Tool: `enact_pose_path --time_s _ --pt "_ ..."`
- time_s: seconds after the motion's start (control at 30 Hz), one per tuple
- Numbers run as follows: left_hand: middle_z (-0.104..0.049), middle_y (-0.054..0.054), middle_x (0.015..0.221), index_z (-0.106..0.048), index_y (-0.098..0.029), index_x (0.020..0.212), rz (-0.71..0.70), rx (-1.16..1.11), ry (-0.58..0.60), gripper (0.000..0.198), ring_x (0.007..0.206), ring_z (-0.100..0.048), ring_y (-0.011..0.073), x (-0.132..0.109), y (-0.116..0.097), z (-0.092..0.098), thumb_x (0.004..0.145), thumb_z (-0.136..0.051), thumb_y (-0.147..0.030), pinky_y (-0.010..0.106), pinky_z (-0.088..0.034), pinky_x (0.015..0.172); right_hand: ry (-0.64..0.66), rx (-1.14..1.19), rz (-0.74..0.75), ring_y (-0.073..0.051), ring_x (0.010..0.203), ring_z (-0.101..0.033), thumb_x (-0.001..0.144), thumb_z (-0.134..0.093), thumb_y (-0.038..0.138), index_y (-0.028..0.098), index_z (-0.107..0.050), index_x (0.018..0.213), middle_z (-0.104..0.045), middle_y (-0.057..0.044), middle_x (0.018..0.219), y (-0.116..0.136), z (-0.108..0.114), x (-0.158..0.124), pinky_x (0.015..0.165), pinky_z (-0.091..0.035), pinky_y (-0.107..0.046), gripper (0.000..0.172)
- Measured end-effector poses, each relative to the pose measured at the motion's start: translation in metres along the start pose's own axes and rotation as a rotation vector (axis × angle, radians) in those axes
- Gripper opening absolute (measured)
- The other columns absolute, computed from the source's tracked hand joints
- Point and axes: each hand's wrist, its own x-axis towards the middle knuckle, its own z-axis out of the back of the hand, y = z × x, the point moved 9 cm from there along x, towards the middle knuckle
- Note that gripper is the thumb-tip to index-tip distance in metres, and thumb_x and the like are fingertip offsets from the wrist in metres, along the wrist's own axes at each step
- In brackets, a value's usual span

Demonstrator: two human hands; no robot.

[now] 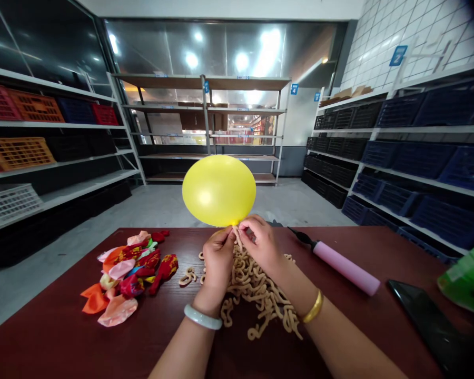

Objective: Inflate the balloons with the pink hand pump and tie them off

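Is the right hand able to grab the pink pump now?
Probably yes: the pink pump lies off to the side of the right hand, and nothing seems in the way. But that hand is busy at the neck of the yellow balloon, so it might need to let go first.

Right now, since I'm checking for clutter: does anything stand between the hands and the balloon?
Nothing visible does: the left hand and right hand meet just under the balloon, with a cord between them. The cord pile lies lower.

Black phone (422, 316) on the right of a dark red worktop (43, 342), near a blurred green object (466, 279). Crates (37, 107) fill side shelves (87, 186); a rack (161, 81) stands beyond.
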Motion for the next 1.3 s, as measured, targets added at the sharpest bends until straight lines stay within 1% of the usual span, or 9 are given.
enact_pose_path --time_s 0.1,0.2,0.3,0.4,0.5,0.7,0.93,1.13,1.3 --pt "-0.074 0.006 0.093 -0.077 -0.018 0.096 0.101 -0.072 0.04 0.024 0.082 -0.065 0.0193 -0.003 0.008 -0.007 0.079 -0.067 -0.031 0.028 -0.049 0.076 0.024 -0.037 0.048 -0.02 0.091 -0.057 0.092 -0.049 0.018 0.022 -0.057 0.087 -0.061 -0.006 0.092 0.009 0.003 -0.005 0.082 -0.047 -0.034 0.01" --pt "-0.073 0.005 0.085 -0.077 -0.016 0.097 0.143 -0.112 0.082 0.023 0.077 -0.064 0.0175 -0.004 0.01 -0.012 0.079 -0.066 -0.028 0.026 -0.048 0.072 0.006 -0.061 0.059 -0.021 0.094 -0.056 0.094 -0.045 0.017 0.022 -0.059 0.089 -0.062 -0.007 0.096 0.012 0.006 -0.007 0.085 -0.046 -0.036 0.016" --pt "-0.072 0.003 0.078 -0.077 -0.017 0.095 0.124 -0.093 0.086 0.023 0.072 -0.062 0.0158 -0.004 0.006 -0.012 0.079 -0.066 -0.029 0.025 -0.048 0.069 -0.01 -0.019 0.053 -0.02 0.094 -0.057 0.094 -0.048 0.019 0.022 -0.059 0.089 -0.062 -0.006 0.094 0.011 0.008 -0.007 0.086 -0.046 -0.036 0.012" --pt "-0.071 0.002 0.075 -0.077 -0.017 0.094 0.089 -0.058 0.079 0.022 0.07 -0.061 0.0152 -0.005 0.001 -0.011 0.079 -0.067 -0.03 0.024 -0.047 0.067 -0.059 0.11 0.007 -0.018 0.085 -0.058 0.089 -0.057 0.019 0.023 -0.057 0.089 -0.061 -0.003 0.088 0.004 0.012 -0.005 0.078 -0.048 -0.032 0.004" --pt "-0.072 0.003 0.077 -0.078 -0.017 0.094 0.052 -0.04 0.075 0.022 0.072 -0.062 0.0159 -0.005 -0.003 -0.01 0.079 -0.067 -0.03 0.025 -0.048 0.07 -0.046 0.188 -0.028 -0.016 0.082 -0.058 0.085 -0.06 0.014 0.023 -0.059 0.089 -0.062 -0.001 0.087 -0.004 0.011 -0.003 0.074 -0.048 -0.029 0.011" --pt "-0.073 0.004 0.079 -0.078 -0.018 0.093 0.014 -0.019 0.12 0.021 0.073 -0.063 0.0163 -0.001 0.002 -0.013 0.078 -0.068 -0.03 0.027 -0.049 0.073 -0.001 0.167 -0.105 -0.016 0.082 -0.059 0.077 -0.064 0.007 0.023 -0.061 0.083 -0.062 -0.001 0.087 -0.021 0.008 -0.003 0.075 -0.047 -0.029 0.018" --pt "-0.072 0.004 0.075 -0.078 -0.017 0.092 0.115 -0.078 0.19 0.024 0.068 -0.062 0.0157 0.002 0.009 -0.017 0.075 -0.072 -0.033 0.027 -0.049 0.069 0.003 0.208 -0.112 -0.012 0.073 -0.056 0.073 -0.064 0.004 0.021 -0.061 0.08 -0.058 0.002 0.083 -0.026 0.009 -0.001 0.067 -0.045 -0.025 0.019" --pt "-0.071 0.004 0.072 -0.077 -0.015 0.091 0.273 -0.255 0.225 0.028 0.066 -0.062 0.0159 -0.002 0.018 -0.026 0.071 -0.075 -0.035 0.029 -0.05 0.068 0.004 0.192 -0.081 -0.015 0.08 -0.057 0.075 -0.059 0.003 0.021 -0.059 0.072 -0.058 0.0 0.081 -0.025 0.011 0.0 0.07 -0.045 -0.025 0.019" --pt "-0.07 0.003 0.073 -0.076 -0.015 0.084 0.394 -0.466 0.152 0.023 0.067 -0.062 0.0146 -0.009 0.027 -0.035 0.068 -0.077 -0.032 0.028 -0.05 0.069 0.005 0.053 -0.076 -0.017 0.084 -0.056 0.08 -0.055 0.005 0.022 -0.059 0.076 -0.059 -0.002 0.085 -0.019 0.007 -0.005 0.075 -0.044 -0.027 0.018"
